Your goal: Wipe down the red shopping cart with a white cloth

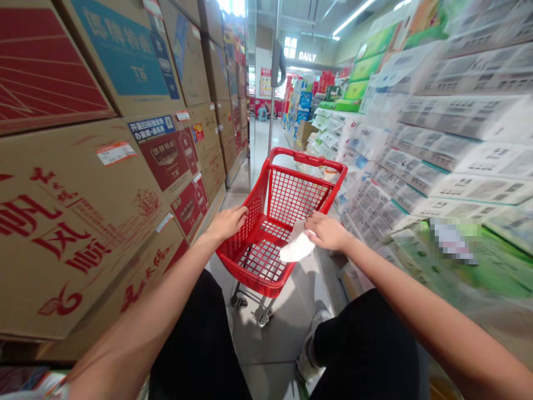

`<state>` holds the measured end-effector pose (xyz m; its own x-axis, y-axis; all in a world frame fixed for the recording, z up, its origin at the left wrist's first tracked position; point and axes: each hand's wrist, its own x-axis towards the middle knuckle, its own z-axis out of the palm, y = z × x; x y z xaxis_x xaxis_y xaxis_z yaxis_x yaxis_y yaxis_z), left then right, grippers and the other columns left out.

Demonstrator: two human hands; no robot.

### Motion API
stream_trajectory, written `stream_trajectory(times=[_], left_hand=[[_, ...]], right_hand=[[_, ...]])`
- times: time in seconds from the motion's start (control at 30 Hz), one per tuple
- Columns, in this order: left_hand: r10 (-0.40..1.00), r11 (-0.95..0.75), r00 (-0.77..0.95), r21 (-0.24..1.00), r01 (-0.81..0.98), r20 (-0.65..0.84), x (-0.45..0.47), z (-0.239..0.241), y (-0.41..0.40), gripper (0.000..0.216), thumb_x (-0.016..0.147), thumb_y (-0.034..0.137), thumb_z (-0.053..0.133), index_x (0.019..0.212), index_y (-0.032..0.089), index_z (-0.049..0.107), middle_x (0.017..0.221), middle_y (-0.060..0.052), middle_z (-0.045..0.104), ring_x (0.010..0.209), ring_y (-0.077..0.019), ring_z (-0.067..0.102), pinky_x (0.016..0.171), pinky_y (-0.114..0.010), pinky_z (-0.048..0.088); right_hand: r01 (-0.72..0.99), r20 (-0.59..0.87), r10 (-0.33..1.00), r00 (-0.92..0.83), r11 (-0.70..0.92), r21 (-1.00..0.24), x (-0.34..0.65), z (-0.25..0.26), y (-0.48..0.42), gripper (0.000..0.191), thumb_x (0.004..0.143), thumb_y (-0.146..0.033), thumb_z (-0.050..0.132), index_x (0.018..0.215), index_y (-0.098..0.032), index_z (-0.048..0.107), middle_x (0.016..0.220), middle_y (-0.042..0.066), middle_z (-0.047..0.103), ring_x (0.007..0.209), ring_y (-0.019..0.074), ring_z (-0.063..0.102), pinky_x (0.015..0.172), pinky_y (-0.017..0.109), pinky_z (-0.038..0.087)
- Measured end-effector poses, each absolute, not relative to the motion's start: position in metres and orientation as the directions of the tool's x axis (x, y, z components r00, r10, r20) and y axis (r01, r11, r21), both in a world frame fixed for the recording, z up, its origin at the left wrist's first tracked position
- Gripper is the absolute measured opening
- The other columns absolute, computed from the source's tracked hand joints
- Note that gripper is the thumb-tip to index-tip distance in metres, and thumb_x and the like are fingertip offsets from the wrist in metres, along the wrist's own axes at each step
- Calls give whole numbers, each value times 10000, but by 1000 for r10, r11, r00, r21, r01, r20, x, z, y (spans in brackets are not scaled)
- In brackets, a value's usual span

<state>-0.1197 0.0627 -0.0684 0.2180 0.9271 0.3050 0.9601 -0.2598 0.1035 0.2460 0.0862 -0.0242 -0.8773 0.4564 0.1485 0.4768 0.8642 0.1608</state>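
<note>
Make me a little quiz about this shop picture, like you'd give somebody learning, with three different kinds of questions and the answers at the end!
1. Pick one. What colour is the shopping cart?
A) blue
B) red
C) yellow

2. Which of the person's two hands holds the white cloth or tissue?

3. Fill the gap: the English word on the sign far ahead is ____.

Key:
1. B
2. The right hand
3. DAILY
</note>
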Motion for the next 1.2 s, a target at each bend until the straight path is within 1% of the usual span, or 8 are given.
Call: stream_trajectory(times=[0.17,0.3,0.43,0.5,0.67,0.97,1.07,1.2], left_hand=[[943,-204,216,-73,976,251,-121,-70,68,408,989,352,342,1358,267,495,1262,-138,599,938,-249,683,783,-375,499],[924,-204,225,-102,974,310,-115,-63,72,354,958,254,394,1261,248,576,1254,-144,598,1031,-270,659,889,-432,486],[874,-196,131,94,976,468,-77,-55,48,300,937,245,426,1119,237,664,1444,-99,499,1255,-277,545,1036,-441,438],[883,-149,9,262,953,468,-54,-57,23,292,927,255,445,1115,232,668,1414,-93,529,1242,-259,554,1042,-409,449],[918,-119,-105,517,848,383,-39,-73,-33,374,978,399,386,1242,229,590,1306,-89,623,1182,-227,598,1021,-382,470],[983,-144,67,483,864,172,-70,-71,-27,468,963,569,370,1225,276,623,1100,-45,742,1053,-239,671,901,-344,464],[980,-165,80,526,834,181,-73,-67,-20,499,982,567,303,1244,282,617,1155,-36,730,1051,-218,671,887,-326,456],[967,-156,59,389,908,249,-71,-74,-17,507,920,657,387,1037,288,715,960,-46,755,928,-233,671,811,-334,440]], right_hand=[[557,296,505,-811,821,127,223,-44,65,265,947,-274,403,849,-195,637,891,73,658,953,239,514,1087,454,239],[463,376,419,-826,886,29,164,-71,-4,218,956,-295,434,899,-204,624,873,45,648,848,199,506,919,372,347],[484,406,442,-800,875,0,126,-81,-31,266,992,-343,428,857,-202,609,842,31,641,784,177,506,771,340,342],[505,408,459,-789,863,6,117,-82,-29,274,992,-357,438,878,-196,628,858,41,652,816,186,527,784,345,347],[584,368,530,-764,810,47,108,-79,-21,265,959,-372,485,966,-176,663,915,79,677,858,224,560,816,370,365],[701,335,645,-687,710,69,156,-55,17,446,1033,-447,343,845,-180,648,836,61,686,809,194,591,789,337,325],[755,321,694,-645,643,127,192,-46,47,439,1027,-403,349,835,-168,666,829,75,693,805,197,592,788,338,313],[809,336,737,-587,552,202,241,-31,79,374,977,-337,404,800,-153,678,819,101,690,821,214,579,805,344,304]])
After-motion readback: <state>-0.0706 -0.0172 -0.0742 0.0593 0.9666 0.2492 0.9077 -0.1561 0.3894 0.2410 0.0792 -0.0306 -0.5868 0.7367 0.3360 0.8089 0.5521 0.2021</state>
